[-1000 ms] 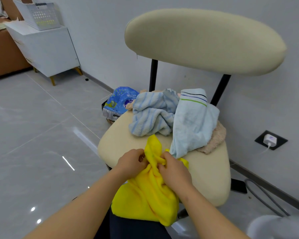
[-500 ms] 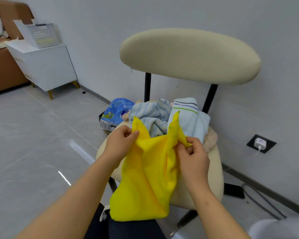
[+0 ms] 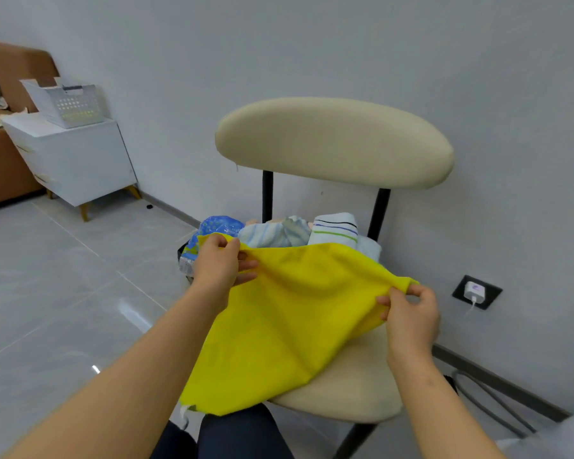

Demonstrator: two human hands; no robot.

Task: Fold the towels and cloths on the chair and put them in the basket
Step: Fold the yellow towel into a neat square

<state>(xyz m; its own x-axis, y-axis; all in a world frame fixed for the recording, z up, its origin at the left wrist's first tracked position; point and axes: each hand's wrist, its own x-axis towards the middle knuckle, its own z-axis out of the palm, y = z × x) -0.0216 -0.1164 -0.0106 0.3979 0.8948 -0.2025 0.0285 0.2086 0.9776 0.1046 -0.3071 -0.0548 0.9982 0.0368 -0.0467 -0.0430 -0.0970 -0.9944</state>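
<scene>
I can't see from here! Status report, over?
Left hand and right hand pinch yellow cloth corners. Cloth spread open over chair, not yet folded. Towel pile behind, nothing blocking.

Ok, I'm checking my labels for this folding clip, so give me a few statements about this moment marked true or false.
1. The left hand and right hand each hold an upper corner of the yellow cloth. True.
2. The yellow cloth is folded into a small square. False: it hangs spread open between the hands.
3. Striped towels lie on the chair behind the cloth. True.
4. The basket stands on the chair seat. False: it sits on the white cabinet at far left.
</scene>
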